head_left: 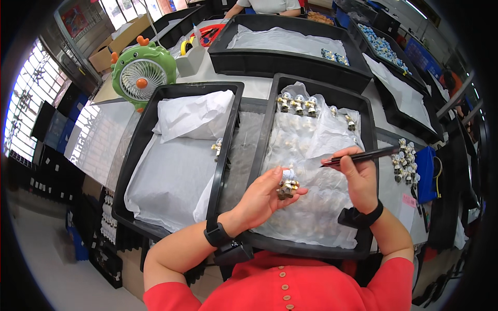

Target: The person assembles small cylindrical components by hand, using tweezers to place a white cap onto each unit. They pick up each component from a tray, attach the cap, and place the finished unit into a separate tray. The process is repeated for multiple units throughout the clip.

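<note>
A small white-and-gold figurine (287,185) is held in the fingers of my left hand (262,201), above the near part of a black tray. My right hand (358,179) grips a dark pen (365,155), its tip pointing left toward the figurine but apart from it. Beneath both hands, the black tray (369,116) is lined with white tissue paper (290,127). Several similar figurines (297,105) stand at its far end on the tissue. More shapes show faintly through the thin sheet.
Left of it, another black tray (176,90) holds white tissue and one figurine (217,147) by its right wall. A green fan (142,72) stands behind. Several figurines (405,160) lie on the right beside a blue bin (427,173). A person (270,6) sits beyond the far tray (290,65).
</note>
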Motion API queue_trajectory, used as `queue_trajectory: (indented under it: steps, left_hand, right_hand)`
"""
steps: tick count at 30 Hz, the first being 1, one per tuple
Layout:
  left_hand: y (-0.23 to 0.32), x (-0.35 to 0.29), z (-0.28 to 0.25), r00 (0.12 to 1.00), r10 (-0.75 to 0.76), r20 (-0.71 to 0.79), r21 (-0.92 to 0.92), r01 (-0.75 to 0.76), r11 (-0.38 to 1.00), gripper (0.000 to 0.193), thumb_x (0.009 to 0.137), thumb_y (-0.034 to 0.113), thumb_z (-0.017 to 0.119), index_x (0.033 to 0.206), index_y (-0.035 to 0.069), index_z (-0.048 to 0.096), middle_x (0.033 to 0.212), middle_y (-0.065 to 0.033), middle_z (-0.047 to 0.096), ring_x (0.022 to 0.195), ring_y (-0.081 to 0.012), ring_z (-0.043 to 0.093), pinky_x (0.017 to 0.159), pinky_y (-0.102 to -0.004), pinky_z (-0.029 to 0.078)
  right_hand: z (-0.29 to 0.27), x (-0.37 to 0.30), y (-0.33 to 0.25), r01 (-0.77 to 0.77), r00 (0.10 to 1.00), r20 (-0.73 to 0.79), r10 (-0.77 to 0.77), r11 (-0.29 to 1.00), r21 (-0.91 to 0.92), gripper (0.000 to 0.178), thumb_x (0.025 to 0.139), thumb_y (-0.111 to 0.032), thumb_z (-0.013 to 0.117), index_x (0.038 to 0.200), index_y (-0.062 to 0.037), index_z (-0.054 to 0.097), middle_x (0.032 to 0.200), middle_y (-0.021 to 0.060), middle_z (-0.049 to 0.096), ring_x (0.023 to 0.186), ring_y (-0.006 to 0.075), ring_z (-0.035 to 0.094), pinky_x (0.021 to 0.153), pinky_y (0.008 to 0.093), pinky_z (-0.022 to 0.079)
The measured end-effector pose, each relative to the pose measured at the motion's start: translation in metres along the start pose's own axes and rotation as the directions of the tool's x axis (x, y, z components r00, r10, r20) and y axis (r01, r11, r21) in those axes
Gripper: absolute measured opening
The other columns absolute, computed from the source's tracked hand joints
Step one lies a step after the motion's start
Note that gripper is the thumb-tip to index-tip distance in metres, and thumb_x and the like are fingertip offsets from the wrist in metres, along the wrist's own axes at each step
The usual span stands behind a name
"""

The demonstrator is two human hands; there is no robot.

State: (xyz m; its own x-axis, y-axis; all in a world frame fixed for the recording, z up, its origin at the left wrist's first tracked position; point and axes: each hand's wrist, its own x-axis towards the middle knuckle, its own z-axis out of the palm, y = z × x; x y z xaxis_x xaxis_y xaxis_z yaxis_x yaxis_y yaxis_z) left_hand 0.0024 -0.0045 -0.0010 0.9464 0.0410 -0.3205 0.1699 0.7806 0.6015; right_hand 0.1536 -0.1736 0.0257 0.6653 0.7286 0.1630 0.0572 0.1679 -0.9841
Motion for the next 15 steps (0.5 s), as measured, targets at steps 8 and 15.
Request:
queue_trajectory:
  steps: [8, 15]
  left_hand:
    - [-0.002, 0.001, 0.002, 0.999, 0.044, 0.002, 0.101, -0.044, 0.994, 0.04, 0.095, 0.043, 0.043, 0.114, 0.007, 0.043, 0.111, -0.0099, 0.055, 0.107, -0.0208, 0.058, 0.084, -0.0284, 0.05]
    - [0.001, -0.003, 0.01, 0.993, 0.101, -0.054, 0.127, -0.093, 0.987, 0.033, 0.097, 0.038, 0.042, 0.11, 0.008, 0.043, 0.108, -0.0095, 0.057, 0.105, -0.0209, 0.059, 0.082, -0.0293, 0.05]
  right_hand:
    - [-0.026, -0.002, -0.033, -0.144, 0.989, 0.008, 0.147, 0.976, -0.166, 0.02, 0.094, -0.02, 0.054, 0.102, -0.0023, 0.06, 0.083, 0.0032, 0.06, 0.077, 0.0094, 0.06, 0.07, 0.0218, 0.048]
    - [0.015, -0.001, -0.015, 0.098, 0.965, 0.26, 0.034, 0.873, -0.478, 0.023, 0.078, -0.013, 0.074, 0.089, -0.0039, 0.057, 0.076, 0.0021, 0.06, 0.066, 0.0072, 0.054, 0.059, 0.0215, 0.044]
